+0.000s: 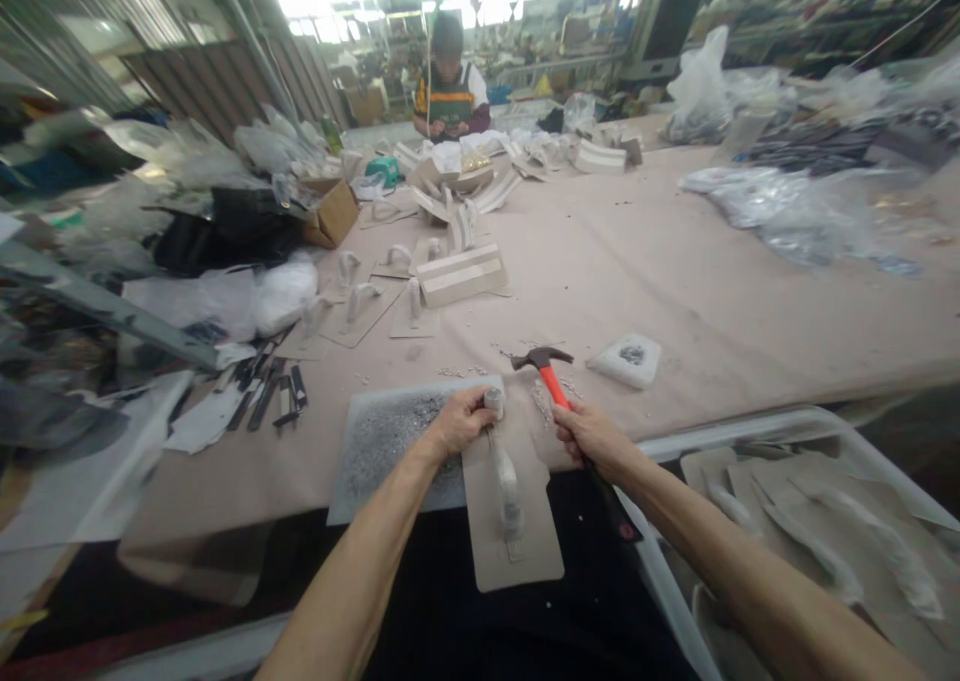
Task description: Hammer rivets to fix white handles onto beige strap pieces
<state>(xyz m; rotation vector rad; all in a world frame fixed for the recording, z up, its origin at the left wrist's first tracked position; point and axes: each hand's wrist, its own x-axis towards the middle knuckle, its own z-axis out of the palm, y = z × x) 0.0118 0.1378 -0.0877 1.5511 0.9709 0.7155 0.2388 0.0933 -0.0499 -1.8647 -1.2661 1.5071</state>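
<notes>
Your forearms reached in from the bottom edge toward a flat cardboard piece (517, 521) hanging over the near edge of the desk (675, 261). Your left hand (463, 419) was closed around the top end of the pale curved strip (506, 476) fixed along that card. Your right hand (592, 435) gripped the red handle of a hammer (546, 369), its dark head raised just beyond the card. Just left lay a grey tray (382, 441) of tiny metal bits, too small to identify. At your right, a clear bin (795, 426) held more card pieces. No writing was readable anywhere.
</notes>
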